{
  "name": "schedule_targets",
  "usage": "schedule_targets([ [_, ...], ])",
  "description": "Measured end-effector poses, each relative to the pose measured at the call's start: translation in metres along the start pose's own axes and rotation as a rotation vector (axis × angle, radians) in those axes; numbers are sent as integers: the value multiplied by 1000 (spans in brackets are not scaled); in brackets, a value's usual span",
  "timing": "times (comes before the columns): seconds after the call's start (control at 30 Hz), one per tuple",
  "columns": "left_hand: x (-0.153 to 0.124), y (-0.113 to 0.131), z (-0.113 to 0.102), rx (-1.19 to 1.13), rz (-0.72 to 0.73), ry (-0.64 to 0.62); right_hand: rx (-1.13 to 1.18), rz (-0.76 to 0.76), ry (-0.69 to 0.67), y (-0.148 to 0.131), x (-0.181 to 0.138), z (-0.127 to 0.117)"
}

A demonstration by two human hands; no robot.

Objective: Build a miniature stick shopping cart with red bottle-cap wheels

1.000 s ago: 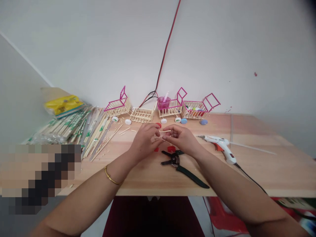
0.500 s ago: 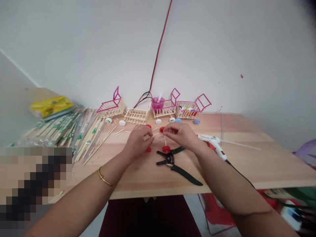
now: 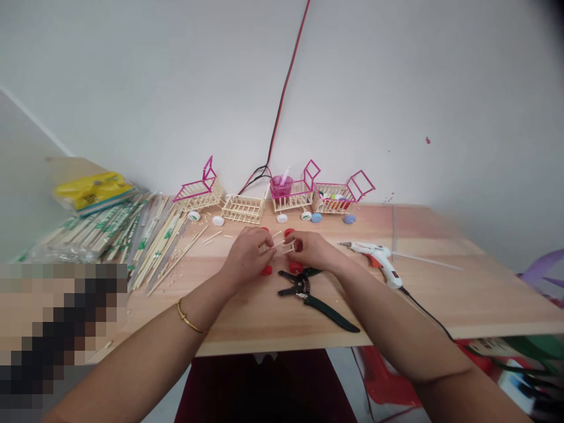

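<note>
My left hand [image 3: 250, 251] is closed, thumb and fingers pinched on a thin wooden stick beside a pair of red bottle caps [image 3: 266, 270]. Opposite it, my right hand [image 3: 309, 248] pinches a short wooden stick [image 3: 288, 245] above a second pair of red caps [image 3: 289, 232]. The fingers partly hide the caps and whatever joins them. Just below the right hand lie wire cutters [image 3: 301, 286] with dark green handles, their jaws open to the left.
Several stick-built carts [image 3: 244, 208] with cap wheels stand along the wall. A purple cup [image 3: 281, 187] is among them. At left lie bundled sticks [image 3: 163, 244] and a yellow packet [image 3: 92, 191]. A white glue gun [image 3: 374, 252] with a cord rests on the right.
My right hand has come down and slightly left, onto the red-capped piece, covering more of it. My left hand stays nearly in place. The view has shifted slightly.
</note>
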State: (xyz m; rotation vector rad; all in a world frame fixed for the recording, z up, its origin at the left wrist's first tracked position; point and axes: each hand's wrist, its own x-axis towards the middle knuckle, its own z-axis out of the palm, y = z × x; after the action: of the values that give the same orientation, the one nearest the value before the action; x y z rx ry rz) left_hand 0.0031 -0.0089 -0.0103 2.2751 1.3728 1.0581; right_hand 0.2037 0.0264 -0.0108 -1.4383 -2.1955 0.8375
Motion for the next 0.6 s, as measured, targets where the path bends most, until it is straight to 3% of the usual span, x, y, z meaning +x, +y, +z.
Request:
schedule_targets([
  [0.17, 0, -1, -1, 6, 2, 0, 157, 54, -8, -1, 0, -9],
  [0.37, 0, -5, 0, 56, -7, -18, 902, 112, -145, -3, -3, -12],
  [0.6, -1, -5, 0, 177, 36, -68, 957, 112, -192, 2, 2, 2],
])
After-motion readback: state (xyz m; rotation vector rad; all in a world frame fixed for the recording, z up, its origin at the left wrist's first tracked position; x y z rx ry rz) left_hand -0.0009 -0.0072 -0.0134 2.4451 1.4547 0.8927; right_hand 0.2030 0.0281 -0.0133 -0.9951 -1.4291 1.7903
